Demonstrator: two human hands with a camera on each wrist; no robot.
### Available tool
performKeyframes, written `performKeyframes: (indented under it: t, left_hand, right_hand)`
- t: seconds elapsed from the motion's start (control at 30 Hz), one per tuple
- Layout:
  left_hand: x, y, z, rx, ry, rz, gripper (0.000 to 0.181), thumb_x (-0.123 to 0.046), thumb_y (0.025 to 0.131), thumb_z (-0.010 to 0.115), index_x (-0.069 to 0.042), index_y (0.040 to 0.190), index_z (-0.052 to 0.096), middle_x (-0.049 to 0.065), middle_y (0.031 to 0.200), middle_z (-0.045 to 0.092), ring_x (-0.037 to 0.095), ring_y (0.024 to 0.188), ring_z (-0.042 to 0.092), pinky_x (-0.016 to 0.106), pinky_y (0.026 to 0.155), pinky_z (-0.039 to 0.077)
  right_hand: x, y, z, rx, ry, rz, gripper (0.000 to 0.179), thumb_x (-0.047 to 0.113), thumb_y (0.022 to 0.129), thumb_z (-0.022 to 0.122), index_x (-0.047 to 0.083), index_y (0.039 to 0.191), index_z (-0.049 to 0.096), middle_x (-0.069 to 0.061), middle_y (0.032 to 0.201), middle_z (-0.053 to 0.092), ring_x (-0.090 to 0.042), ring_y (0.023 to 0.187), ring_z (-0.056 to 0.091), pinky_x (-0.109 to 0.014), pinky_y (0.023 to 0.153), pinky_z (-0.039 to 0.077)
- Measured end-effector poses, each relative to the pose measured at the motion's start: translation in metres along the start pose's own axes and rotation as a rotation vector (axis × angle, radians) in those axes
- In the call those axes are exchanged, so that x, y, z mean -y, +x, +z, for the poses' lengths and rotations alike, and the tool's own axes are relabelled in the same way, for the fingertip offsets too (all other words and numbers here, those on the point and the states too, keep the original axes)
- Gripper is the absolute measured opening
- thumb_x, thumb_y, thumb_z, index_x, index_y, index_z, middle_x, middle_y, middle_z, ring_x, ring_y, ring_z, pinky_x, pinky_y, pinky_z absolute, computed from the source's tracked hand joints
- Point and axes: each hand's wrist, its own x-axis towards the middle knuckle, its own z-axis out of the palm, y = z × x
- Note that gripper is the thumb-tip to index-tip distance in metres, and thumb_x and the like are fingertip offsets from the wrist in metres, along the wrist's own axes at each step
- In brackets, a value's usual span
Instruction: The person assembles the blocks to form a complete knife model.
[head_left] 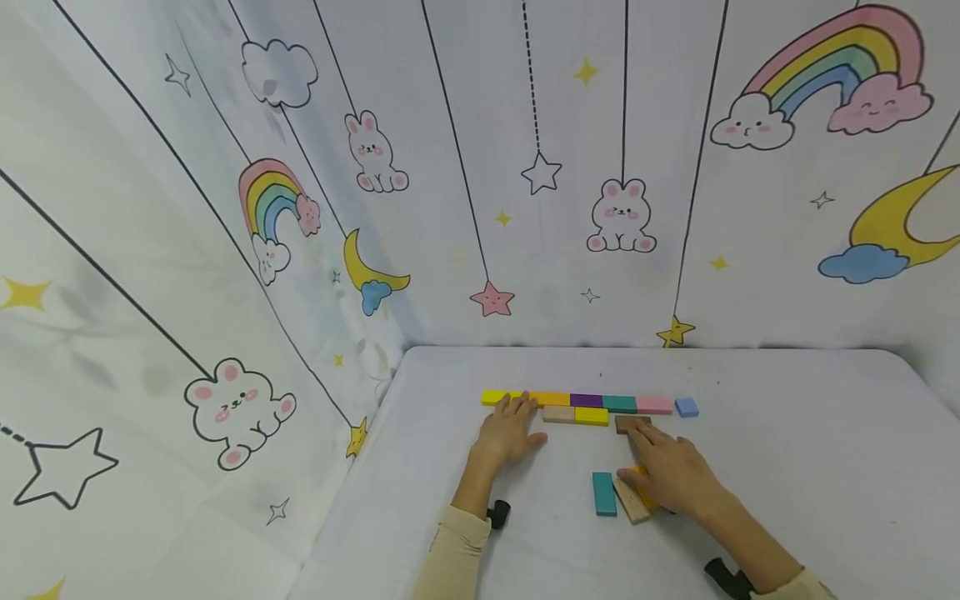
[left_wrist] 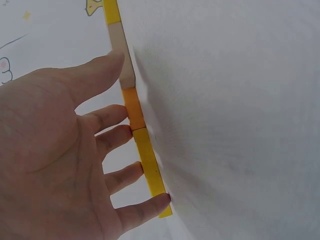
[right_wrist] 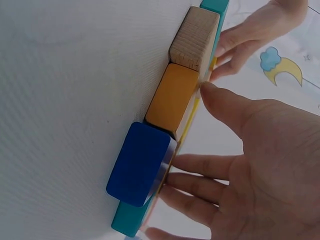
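Note:
My left hand (head_left: pixel 506 432) reaches over the left end of a long row, fingertips at a yellow block (head_left: pixel 491 397) and an orange block (left_wrist: pixel 134 108). Its thumb lies by the beige block (head_left: pixel 558 413). My right hand (head_left: pixel 675 471) has its fingers stretched forward, fingertips on a brown block (head_left: pixel 632 424) just right of a second yellow block (head_left: pixel 592 416), with a gap between. Beneath the right palm lie a wooden block (head_left: pixel 632 502), another orange block (right_wrist: pixel 172 97) and a dark blue block (right_wrist: pixel 140 162), partly hidden in the head view.
Along the back row follow purple (head_left: pixel 587 400), teal (head_left: pixel 619 404) and pink (head_left: pixel 654 405) blocks. A light blue block (head_left: pixel 686 407) sits just off its right end. Another teal block (head_left: pixel 604 494) lies nearer, left of the wooden one. Patterned cloth hangs behind the white table (head_left: pixel 825 467).

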Motion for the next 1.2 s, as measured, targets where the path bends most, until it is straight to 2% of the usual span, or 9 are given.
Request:
performKeyframes:
  t: [0.5,0.8,1.03,1.2]
  left_hand:
    - [-0.0026,-0.0003,-0.0009,0.000,-0.012,0.005,0.071,-0.050,0.101,0.065,-0.021,0.160,0.041,0.002,0.170,0.031,0.035,0.157,0.024,0.059,0.118,0.038]
    - [-0.0035,-0.0005,-0.0011,-0.006,-0.006,0.007,0.070,-0.048,0.101,0.065,-0.018,0.160,0.041,0.004,0.170,0.032,0.036,0.157,0.024,0.059,0.118,0.038]
    - [-0.0038,0.0000,-0.0009,0.003,-0.004,0.002,0.070,-0.049,0.101,0.065,-0.020,0.160,0.040,0.003,0.170,0.031,0.035,0.158,0.024,0.058,0.119,0.037]
    - [-0.0008,0.0035,0.0035,0.005,-0.010,0.003,0.069,-0.050,0.102,0.064,-0.025,0.161,0.039,0.002,0.171,0.029,0.035,0.158,0.021,0.058,0.119,0.037]
  right_hand:
    - [0.0001,0.0021,0.0016,-0.012,0.006,-0.016,0.076,0.050,0.093,0.075,-0.005,0.144,0.058,-0.028,0.150,0.054,-0.045,0.130,0.059,-0.066,0.093,0.054]
    - [0.0021,0.0060,0.0048,0.025,0.001,0.014,0.077,0.053,0.096,0.071,-0.004,0.146,0.056,-0.027,0.152,0.052,-0.046,0.132,0.057,-0.071,0.095,0.051]
    - [0.0024,0.0081,0.0071,0.022,0.004,0.021,0.079,0.052,0.095,0.072,-0.004,0.148,0.053,-0.027,0.153,0.051,-0.046,0.134,0.056,-0.072,0.097,0.049]
    - [0.0022,0.0086,0.0082,0.008,-0.001,0.007,0.080,0.052,0.095,0.072,-0.004,0.148,0.053,-0.026,0.153,0.051,-0.045,0.133,0.056,-0.071,0.096,0.050]
